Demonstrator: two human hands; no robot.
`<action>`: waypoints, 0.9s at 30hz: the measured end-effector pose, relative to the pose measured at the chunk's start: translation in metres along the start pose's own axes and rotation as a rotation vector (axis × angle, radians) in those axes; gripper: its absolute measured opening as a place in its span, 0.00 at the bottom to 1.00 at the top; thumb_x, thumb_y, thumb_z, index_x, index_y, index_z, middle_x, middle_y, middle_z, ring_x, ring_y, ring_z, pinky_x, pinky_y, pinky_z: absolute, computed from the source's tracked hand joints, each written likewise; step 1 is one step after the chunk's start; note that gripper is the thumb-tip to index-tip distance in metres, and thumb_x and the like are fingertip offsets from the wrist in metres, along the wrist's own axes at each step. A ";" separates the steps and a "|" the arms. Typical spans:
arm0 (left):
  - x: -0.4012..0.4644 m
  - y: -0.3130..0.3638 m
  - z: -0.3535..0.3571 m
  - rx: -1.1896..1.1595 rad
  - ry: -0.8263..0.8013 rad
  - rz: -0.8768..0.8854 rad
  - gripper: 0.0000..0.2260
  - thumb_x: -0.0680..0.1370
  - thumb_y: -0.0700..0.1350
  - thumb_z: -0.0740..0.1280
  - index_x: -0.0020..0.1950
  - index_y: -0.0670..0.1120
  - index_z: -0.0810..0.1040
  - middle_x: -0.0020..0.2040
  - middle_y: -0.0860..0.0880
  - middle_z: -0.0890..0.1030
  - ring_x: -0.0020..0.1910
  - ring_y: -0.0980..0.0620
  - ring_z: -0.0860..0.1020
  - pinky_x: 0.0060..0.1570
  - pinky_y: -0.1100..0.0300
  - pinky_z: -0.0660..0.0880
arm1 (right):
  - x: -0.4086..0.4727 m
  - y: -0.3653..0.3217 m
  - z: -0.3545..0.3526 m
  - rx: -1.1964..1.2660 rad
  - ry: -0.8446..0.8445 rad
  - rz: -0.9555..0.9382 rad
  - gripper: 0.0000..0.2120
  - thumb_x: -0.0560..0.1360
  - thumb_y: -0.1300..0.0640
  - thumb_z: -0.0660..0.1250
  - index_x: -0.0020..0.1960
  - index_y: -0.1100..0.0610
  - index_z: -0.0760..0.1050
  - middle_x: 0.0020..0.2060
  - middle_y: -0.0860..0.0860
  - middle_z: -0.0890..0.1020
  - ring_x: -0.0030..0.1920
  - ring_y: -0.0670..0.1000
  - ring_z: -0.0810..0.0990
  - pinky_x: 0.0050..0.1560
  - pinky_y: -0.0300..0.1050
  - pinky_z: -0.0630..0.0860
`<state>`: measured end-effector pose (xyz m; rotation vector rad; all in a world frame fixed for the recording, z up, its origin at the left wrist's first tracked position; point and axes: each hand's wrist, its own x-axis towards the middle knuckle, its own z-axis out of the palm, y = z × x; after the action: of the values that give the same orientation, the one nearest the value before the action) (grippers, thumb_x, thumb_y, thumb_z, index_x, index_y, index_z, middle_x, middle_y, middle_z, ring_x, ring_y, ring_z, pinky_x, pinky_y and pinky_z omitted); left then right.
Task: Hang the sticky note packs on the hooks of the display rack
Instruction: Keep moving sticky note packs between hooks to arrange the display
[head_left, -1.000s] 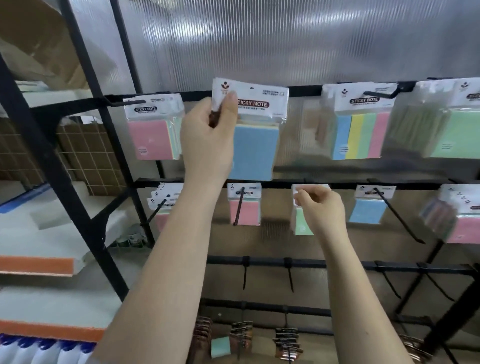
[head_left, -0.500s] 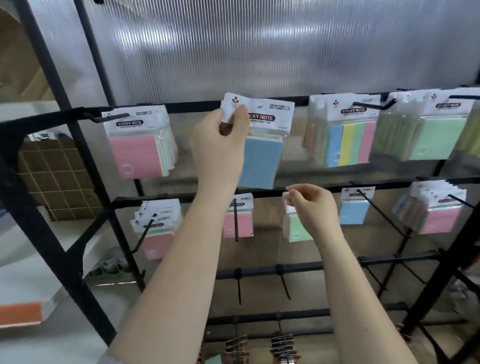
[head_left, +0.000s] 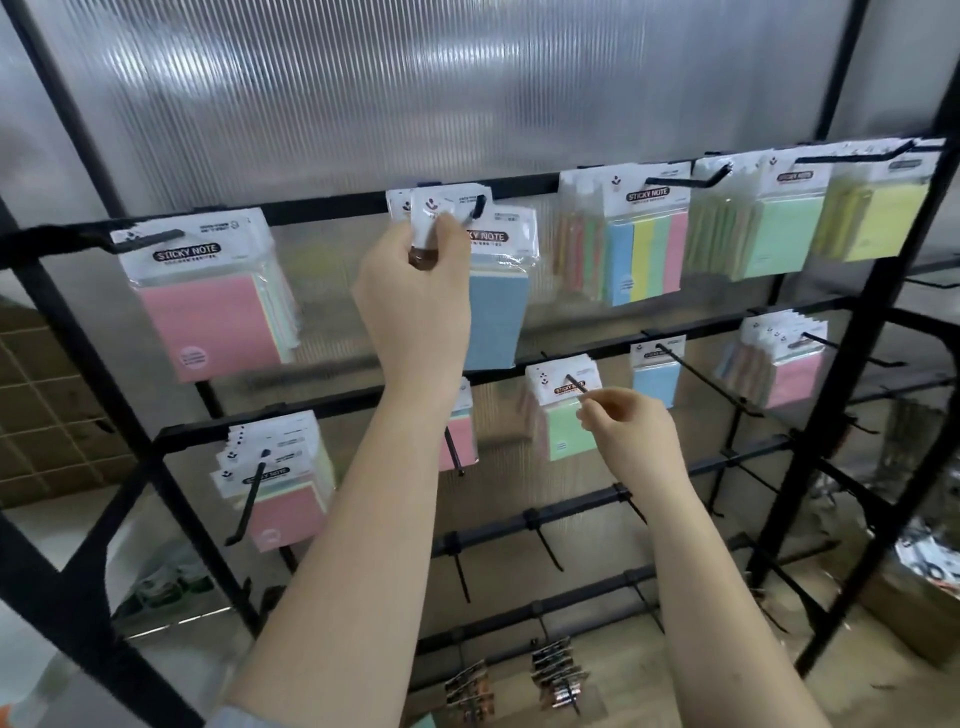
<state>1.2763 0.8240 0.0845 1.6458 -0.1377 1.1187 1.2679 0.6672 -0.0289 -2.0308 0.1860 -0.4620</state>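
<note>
Our left hand (head_left: 415, 306) curls its fingers around the white header card of the blue sticky note pack (head_left: 496, 306) at upper centre of the frame, holding the header against the top-row hook (head_left: 478, 205); whether the hole has fully seated we cannot tell. Our right hand (head_left: 631, 436), at centre right, has its fingers loosely curled and holds nothing, its fingertips just beside the green pack (head_left: 566, 415) on the second row. Outward, the display rack (head_left: 878, 395) carries hung packs on its upper two rows, including the pink pack (head_left: 208, 322) at upper left. We judge the task partly done: the lower-row hooks (head_left: 545, 540) are bare.
</note>
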 end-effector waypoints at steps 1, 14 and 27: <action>0.002 -0.004 0.001 0.002 -0.008 -0.015 0.17 0.78 0.46 0.64 0.32 0.42 0.65 0.27 0.52 0.63 0.27 0.57 0.60 0.27 0.66 0.59 | -0.001 0.001 0.001 -0.032 -0.008 -0.005 0.10 0.77 0.58 0.61 0.54 0.56 0.80 0.44 0.47 0.80 0.42 0.43 0.75 0.35 0.31 0.68; 0.039 -0.037 0.024 0.043 -0.084 -0.201 0.18 0.76 0.53 0.67 0.31 0.50 0.64 0.30 0.56 0.68 0.28 0.59 0.66 0.26 0.70 0.64 | 0.005 0.000 0.014 -0.166 -0.141 -0.056 0.11 0.79 0.56 0.61 0.56 0.57 0.79 0.45 0.50 0.81 0.43 0.46 0.76 0.37 0.34 0.70; 0.037 -0.055 0.005 0.162 -0.052 -0.225 0.11 0.76 0.53 0.67 0.47 0.47 0.70 0.43 0.51 0.76 0.38 0.55 0.73 0.33 0.68 0.67 | 0.014 -0.005 0.037 -0.204 -0.187 -0.094 0.12 0.78 0.57 0.60 0.55 0.57 0.80 0.45 0.50 0.81 0.44 0.47 0.76 0.42 0.38 0.69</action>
<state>1.3317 0.8585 0.0732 1.7862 0.1052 0.9356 1.2948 0.6953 -0.0364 -2.2769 0.0247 -0.3187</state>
